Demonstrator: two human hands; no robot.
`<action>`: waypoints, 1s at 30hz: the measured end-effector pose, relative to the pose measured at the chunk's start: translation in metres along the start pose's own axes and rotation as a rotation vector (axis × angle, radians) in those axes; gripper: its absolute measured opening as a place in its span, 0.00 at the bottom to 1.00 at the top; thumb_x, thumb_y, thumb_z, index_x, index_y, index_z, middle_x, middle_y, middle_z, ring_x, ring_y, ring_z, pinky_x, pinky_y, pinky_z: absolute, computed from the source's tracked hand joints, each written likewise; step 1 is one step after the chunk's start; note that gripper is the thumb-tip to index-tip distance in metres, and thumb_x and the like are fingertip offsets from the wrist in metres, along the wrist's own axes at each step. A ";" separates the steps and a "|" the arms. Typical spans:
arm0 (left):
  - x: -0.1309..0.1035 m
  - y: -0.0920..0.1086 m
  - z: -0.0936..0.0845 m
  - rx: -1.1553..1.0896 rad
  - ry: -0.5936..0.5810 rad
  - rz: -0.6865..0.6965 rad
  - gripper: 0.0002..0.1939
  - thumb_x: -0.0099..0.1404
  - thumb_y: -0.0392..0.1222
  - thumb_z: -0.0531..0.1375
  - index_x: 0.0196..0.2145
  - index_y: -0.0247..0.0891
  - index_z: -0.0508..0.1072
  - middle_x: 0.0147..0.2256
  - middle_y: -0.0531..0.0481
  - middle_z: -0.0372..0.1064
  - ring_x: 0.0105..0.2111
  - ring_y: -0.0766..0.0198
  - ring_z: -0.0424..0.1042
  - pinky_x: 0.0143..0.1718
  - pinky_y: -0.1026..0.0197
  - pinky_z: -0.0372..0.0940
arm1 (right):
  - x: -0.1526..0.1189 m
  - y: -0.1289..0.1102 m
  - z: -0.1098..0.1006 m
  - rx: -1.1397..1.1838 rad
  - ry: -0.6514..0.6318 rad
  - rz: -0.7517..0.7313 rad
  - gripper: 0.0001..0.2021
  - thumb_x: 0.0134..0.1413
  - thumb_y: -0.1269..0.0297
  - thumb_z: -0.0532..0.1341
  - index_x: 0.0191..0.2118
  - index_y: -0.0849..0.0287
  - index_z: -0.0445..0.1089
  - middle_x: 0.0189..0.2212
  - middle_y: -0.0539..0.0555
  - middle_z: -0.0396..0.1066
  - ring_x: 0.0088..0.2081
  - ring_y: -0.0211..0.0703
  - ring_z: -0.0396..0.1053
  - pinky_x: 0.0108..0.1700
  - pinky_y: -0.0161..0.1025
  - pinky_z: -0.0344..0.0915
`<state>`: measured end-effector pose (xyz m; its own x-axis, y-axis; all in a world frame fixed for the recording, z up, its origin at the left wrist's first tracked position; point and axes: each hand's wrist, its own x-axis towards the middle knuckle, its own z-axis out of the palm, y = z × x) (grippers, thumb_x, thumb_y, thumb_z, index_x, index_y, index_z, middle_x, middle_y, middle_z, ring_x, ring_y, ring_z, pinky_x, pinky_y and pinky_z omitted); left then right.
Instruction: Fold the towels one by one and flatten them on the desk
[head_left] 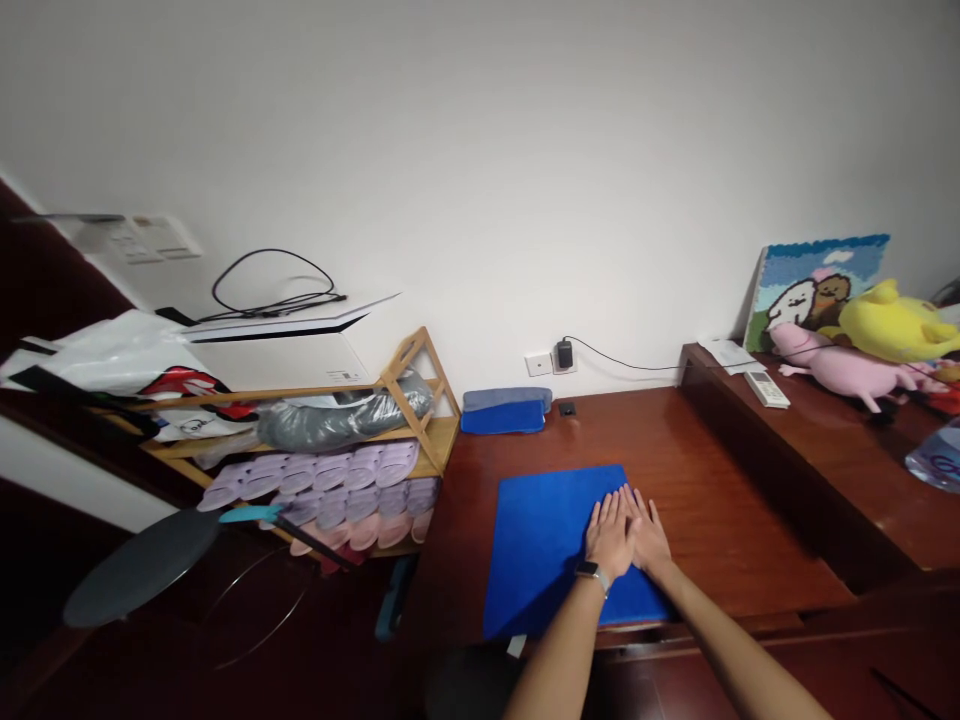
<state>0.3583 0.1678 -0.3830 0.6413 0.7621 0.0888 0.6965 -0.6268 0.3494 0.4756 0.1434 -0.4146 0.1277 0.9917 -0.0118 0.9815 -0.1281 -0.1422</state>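
Note:
A blue cloth (536,540) lies flat and spread on the reddish-brown wooden desk (720,540), near its front edge. My left hand (611,535), with a watch at the wrist, rests palm down on the cloth's right part, fingers stretched forward. Beside it and touching it, my right hand (646,530) lies flat over the cloth's right edge, fingers extended. Neither hand holds anything. At the back left of the desk sit a folded blue cloth (502,417) and, behind it, a folded grey-blue cloth (506,397).
Left of the desk stands a wooden rack (442,440) with slippers (322,470) and a white box (292,358). A raised shelf (810,430) on the right holds a remote (766,389), plush toys (847,370) and a picture (817,285). A plug (564,353) is in the wall.

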 end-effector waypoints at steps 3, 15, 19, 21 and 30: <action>-0.012 -0.034 0.003 0.028 0.021 -0.065 0.34 0.79 0.56 0.36 0.75 0.42 0.50 0.74 0.47 0.48 0.75 0.57 0.46 0.75 0.45 0.46 | 0.003 -0.001 0.003 0.035 0.008 0.053 0.32 0.72 0.59 0.40 0.77 0.61 0.46 0.76 0.56 0.43 0.77 0.52 0.39 0.75 0.58 0.39; -0.101 -0.205 -0.050 0.306 0.240 -0.388 0.34 0.79 0.55 0.40 0.75 0.36 0.51 0.73 0.40 0.53 0.73 0.53 0.52 0.72 0.43 0.52 | 0.011 -0.007 0.002 0.075 -0.034 0.136 0.34 0.72 0.54 0.37 0.77 0.63 0.45 0.76 0.54 0.44 0.77 0.51 0.40 0.75 0.58 0.38; -0.099 -0.200 -0.046 0.289 0.257 -0.388 0.34 0.79 0.56 0.39 0.75 0.36 0.52 0.73 0.41 0.53 0.72 0.52 0.53 0.72 0.43 0.53 | 0.041 -0.008 -0.011 0.080 0.022 0.100 0.34 0.73 0.52 0.35 0.77 0.61 0.45 0.76 0.54 0.44 0.77 0.49 0.39 0.76 0.56 0.36; -0.098 -0.199 -0.047 0.287 0.267 -0.385 0.34 0.79 0.56 0.40 0.75 0.38 0.50 0.72 0.42 0.54 0.72 0.52 0.54 0.72 0.43 0.53 | 0.058 -0.007 -0.016 0.078 0.002 0.103 0.33 0.73 0.53 0.37 0.77 0.61 0.44 0.76 0.54 0.44 0.77 0.49 0.39 0.76 0.55 0.35; -0.094 -0.185 -0.060 0.330 0.267 -0.310 0.32 0.79 0.50 0.42 0.75 0.37 0.49 0.73 0.42 0.53 0.73 0.52 0.52 0.73 0.42 0.52 | 0.074 0.003 0.001 0.102 0.021 0.120 0.33 0.73 0.54 0.37 0.77 0.60 0.43 0.77 0.53 0.44 0.77 0.49 0.38 0.76 0.55 0.33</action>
<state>0.1494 0.2217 -0.4001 0.3151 0.9076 0.2774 0.9323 -0.3507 0.0883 0.4884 0.2167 -0.4166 0.2471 0.9689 -0.0139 0.9397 -0.2431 -0.2407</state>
